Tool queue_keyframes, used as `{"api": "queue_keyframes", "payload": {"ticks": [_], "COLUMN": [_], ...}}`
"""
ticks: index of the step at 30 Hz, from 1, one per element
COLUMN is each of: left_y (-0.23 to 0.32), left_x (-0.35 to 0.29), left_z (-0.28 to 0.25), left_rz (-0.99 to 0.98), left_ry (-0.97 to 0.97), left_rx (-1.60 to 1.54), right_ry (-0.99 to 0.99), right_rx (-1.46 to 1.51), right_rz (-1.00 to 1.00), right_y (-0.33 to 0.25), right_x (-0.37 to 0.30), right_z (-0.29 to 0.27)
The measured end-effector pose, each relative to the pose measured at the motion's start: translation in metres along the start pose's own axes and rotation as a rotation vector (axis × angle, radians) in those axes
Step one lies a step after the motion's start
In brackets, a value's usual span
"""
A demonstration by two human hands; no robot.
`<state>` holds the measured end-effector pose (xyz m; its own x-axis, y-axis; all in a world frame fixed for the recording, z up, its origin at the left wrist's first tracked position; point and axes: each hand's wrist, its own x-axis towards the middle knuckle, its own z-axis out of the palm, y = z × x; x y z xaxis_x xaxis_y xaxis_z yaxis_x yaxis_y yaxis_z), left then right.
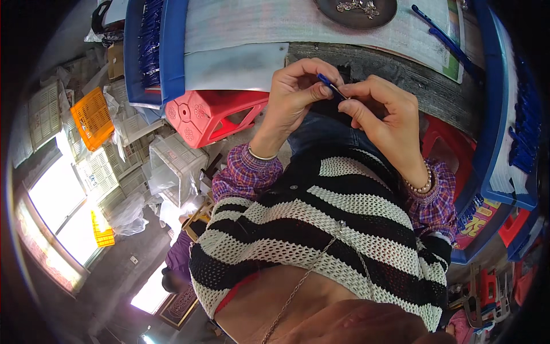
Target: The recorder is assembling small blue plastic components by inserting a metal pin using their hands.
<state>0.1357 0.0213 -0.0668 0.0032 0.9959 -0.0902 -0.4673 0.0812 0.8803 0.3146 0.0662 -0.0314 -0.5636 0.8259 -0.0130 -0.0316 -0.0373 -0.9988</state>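
Close in front of me, above my lap at the table's edge, both hands meet over a slim blue plastic piece (325, 79). My left hand (292, 94) pinches it between thumb and fingers. From the other side, my right hand (387, 106) has thumb and forefinger closed at the piece's lower end; whether a second small part sits there is too small to tell. Beyond the hands, a dark round dish (338, 17) carries several shiny metal bits (360, 7). Long blue pieces (441, 35) lie on the table to the right.
A blue bin (173, 54) with many slim blue pieces stands left; another blue bin (494, 166) with blue pieces is at right. Below the table's left are a red plastic stool (197, 117) and crates (175, 166). Another person (179, 266) is behind at lower left.
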Motion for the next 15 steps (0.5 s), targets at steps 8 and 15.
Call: {"api": "queue_keyframes", "payload": {"ticks": [8, 15], "left_y": [0.003, 0.009], "left_x": [0.006, 0.005], "left_z": [0.001, 0.002], "left_rz": [0.138, 0.233], "left_ry": [-0.003, 0.039], "left_rx": [0.145, 0.297], "right_ry": [-0.005, 0.013], "right_rx": [-0.094, -0.357], "right_rz": [-0.03, -0.347], "right_y": [-0.005, -0.007], "right_x": [0.006, 0.014], "right_z": [-0.001, -0.002]}}
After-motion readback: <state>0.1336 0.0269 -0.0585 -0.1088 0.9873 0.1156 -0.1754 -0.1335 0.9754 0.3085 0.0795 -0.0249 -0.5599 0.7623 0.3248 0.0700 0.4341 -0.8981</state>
